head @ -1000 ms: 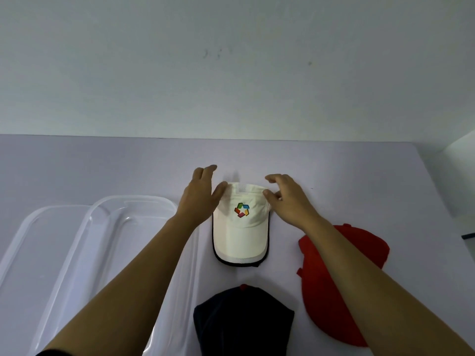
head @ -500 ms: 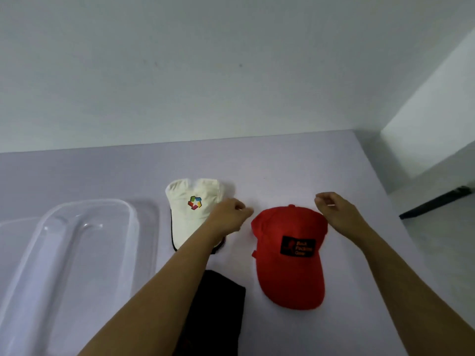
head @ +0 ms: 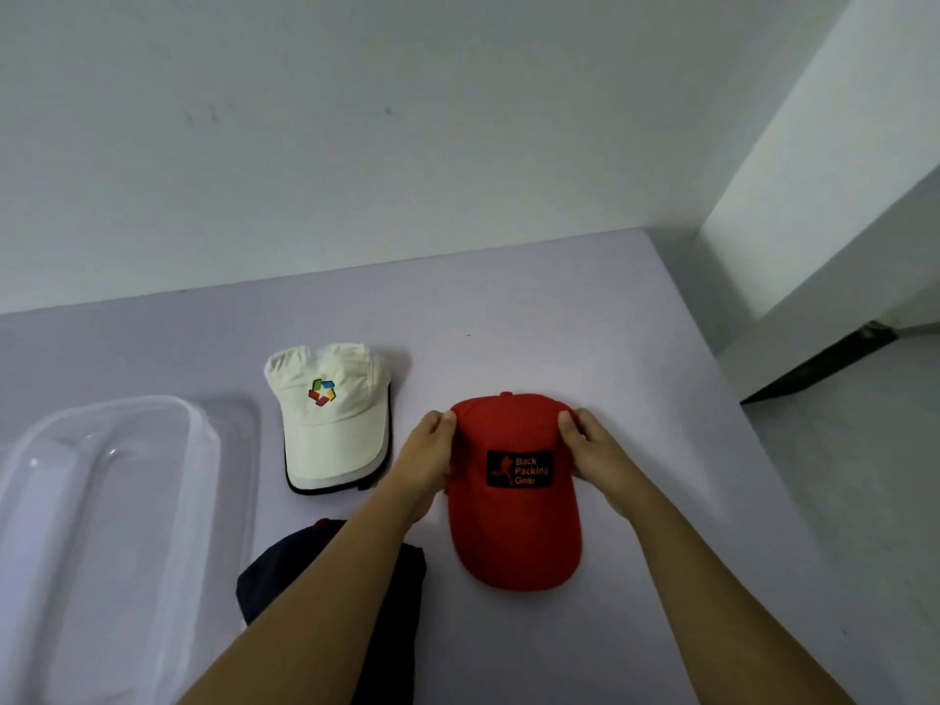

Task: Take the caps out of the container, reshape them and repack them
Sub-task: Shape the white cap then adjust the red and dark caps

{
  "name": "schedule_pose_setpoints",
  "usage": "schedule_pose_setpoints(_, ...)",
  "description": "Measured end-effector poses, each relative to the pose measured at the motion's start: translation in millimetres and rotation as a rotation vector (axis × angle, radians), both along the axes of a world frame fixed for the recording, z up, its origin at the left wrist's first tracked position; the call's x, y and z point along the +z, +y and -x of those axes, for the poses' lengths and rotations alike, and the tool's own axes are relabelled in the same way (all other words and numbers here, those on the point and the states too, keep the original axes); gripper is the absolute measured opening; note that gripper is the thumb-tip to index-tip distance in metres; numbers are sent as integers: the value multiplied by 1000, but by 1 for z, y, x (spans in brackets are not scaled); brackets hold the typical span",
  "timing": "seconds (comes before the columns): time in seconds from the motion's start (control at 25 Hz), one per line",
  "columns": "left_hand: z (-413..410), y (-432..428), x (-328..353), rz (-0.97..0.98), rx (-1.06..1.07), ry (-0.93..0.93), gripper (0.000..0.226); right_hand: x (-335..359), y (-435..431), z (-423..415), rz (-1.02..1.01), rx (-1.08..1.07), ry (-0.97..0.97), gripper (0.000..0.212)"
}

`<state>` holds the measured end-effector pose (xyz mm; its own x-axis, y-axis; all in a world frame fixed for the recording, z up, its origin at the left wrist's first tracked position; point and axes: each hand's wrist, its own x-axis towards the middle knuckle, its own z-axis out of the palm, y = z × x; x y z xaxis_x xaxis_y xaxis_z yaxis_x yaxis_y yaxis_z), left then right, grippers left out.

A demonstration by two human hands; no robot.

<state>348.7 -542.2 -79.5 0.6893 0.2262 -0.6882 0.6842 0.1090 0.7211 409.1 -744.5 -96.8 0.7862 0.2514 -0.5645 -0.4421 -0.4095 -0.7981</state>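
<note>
A red cap with a black "Back Packing Gear" patch lies on the table, brim toward me. My left hand grips the left side of its crown and my right hand grips the right side. A cream cap with a coloured logo lies flat to the left, brim toward me. Below it lies a dark navy cap, partly hidden under my left forearm. The clear plastic container stands at the far left with nothing visible in it.
The lilac table meets a white wall at the back. Its right edge drops to a grey floor, where a dark flat object lies. A clear lid or second tray shows behind the container.
Both hands left the cream cap and went right to the red cap. Half a second ago they hovered at its sides; now they hold its crown. The view has swung right.
</note>
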Motion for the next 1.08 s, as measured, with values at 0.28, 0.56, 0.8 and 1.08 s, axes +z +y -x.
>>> schedule_pose_setpoints(0.28,7,-12,21,-107,13,-34,37,10,-6,12,-42,0,-42,40)
schedule_pose_setpoints(0.56,67,-62,12,-481,-283,-170,70,-1,-27,77,75,177,-182,77)
schedule_pose_setpoints(0.8,48,-52,13,-594,-84,-215,58,-11,-20,101,216,103,-184,93)
schedule_pose_setpoints(1.08,-14,-16,32,-430,-401,-103,48,-26,18,113,352,47,-286,131)
